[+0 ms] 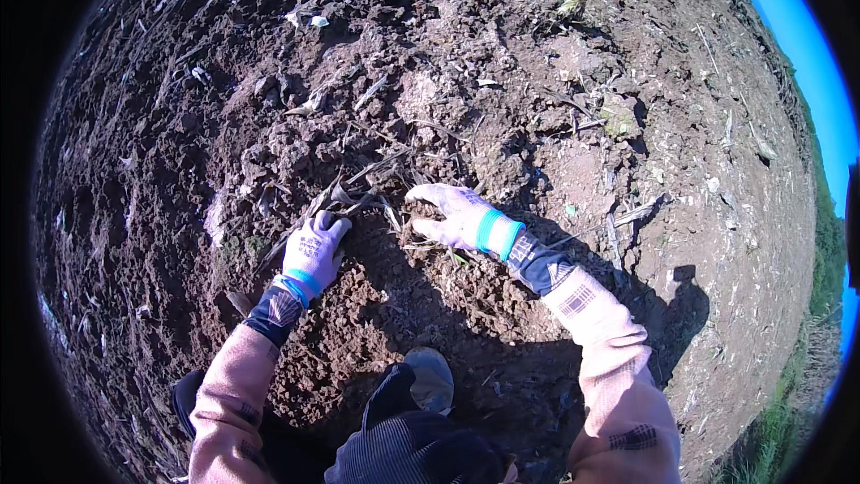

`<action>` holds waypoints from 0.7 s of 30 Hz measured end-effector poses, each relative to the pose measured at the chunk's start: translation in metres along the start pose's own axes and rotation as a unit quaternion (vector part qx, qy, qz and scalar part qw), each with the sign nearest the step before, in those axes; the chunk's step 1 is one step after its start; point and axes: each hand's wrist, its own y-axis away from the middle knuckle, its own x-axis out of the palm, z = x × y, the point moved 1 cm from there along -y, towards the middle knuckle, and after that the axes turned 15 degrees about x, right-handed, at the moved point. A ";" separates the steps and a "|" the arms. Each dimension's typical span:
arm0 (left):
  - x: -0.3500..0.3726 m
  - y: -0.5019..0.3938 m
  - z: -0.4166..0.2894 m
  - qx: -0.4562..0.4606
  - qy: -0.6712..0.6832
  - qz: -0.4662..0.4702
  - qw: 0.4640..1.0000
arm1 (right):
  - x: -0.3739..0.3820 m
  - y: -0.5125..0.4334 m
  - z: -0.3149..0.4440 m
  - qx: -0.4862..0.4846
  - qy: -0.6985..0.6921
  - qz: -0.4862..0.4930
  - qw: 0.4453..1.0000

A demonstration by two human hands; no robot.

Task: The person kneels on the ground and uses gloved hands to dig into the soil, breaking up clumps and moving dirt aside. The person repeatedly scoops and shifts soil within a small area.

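My left hand (312, 249), in a pale glove with a blue cuff, rests on the broken soil beside dry plant stalks (319, 205). Its fingertips point up the picture, and whether they grip a stalk is unclear. To the right, my right hand (451, 216), gloved alike, reaches leftward with thumb and fingers apart around a clump of brown soil and dry debris (415, 222). Whether the clump is held firmly cannot be told. Between the two hands lie shaded soil and dry leaf strips (390, 214).
Rough tilled soil (201, 114) with clods and straw surrounds me. A shoe (430, 380) stands below my hands. A dry stalk (635, 213) lies right of my right wrist. Green grass (772, 433) edges the field at lower right.
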 end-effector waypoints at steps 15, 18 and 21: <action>0.016 -0.020 -0.004 -0.058 -0.002 0.059 0.997 | -0.043 -0.018 -0.075 0.280 0.088 -0.209 0.933; 0.023 -0.016 -0.002 -0.041 -0.047 0.037 0.997 | -0.039 -0.010 -0.071 0.267 0.090 -0.180 0.943; 0.022 -0.019 -0.004 -0.033 -0.056 0.035 0.997 | -0.030 -0.002 -0.066 0.240 0.107 -0.180 0.948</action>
